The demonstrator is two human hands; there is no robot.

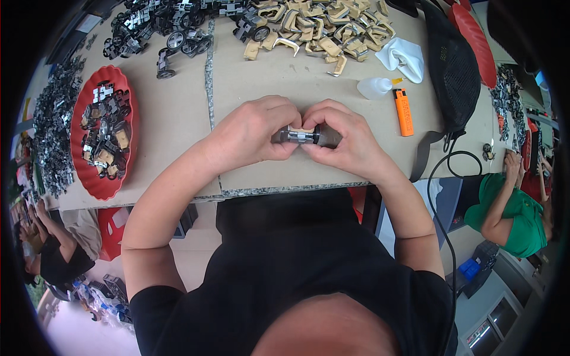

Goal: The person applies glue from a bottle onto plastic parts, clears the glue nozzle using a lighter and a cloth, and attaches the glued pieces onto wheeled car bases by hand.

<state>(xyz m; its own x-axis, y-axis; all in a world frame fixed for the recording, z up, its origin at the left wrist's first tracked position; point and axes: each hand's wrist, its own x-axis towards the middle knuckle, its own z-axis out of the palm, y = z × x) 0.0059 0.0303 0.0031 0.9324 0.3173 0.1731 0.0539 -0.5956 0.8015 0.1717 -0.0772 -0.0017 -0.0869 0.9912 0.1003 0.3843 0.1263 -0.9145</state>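
Both my hands meet over the table near its front edge, holding one small toy car chassis (301, 136) between them. It shows silvery and black parts with a tan piece along its upper side and dark, wheel-like ends. My left hand (258, 127) has its fingers closed on the left end. My right hand (341, 139) curls around the right end, thumb and forefinger pressed against it. The fingers hide much of the chassis. Beyond my hands lies a heap of tan, curved plastic parts (326, 35), and black wheeled chassis (148, 24) are piled at the far left.
A red scalloped dish (101, 188) of assembled parts stands at left. To the right are a white squeeze bottle (374, 88), an orange lighter (404, 113), a white cloth (402, 58) and a black mesh bag (454, 65). A black cable (449, 237) hangs beside my right arm. Other people work at both sides.
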